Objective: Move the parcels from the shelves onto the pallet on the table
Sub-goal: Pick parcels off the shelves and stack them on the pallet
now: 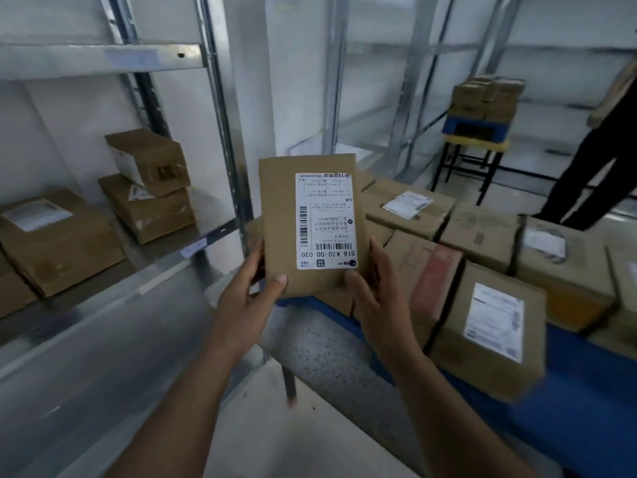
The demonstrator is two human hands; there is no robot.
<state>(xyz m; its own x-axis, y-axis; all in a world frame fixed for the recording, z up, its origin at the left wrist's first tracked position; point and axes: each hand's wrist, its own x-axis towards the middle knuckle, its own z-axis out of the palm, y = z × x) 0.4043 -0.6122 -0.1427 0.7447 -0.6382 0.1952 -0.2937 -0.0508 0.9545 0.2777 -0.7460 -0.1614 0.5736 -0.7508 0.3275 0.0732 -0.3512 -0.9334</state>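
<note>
I hold a flat brown cardboard parcel (279, 215) with a white shipping label in front of me, between the shelves and the table. My left hand (248, 298) grips its lower left corner, thumb on the front. My right hand (375, 294) grips its lower right edge. Several brown parcels (489, 326) lie packed together on the blue pallet (582, 401) on the table at the right. More parcels (151, 198) rest on the metal shelf (103, 294) at the left.
A grey shelf upright (224, 132) stands between the shelf and the table. At the back right, a second blue pallet with boxes (482, 101) sits on a yellow-topped stool. A person in dark trousers (593, 167) stands at the far right.
</note>
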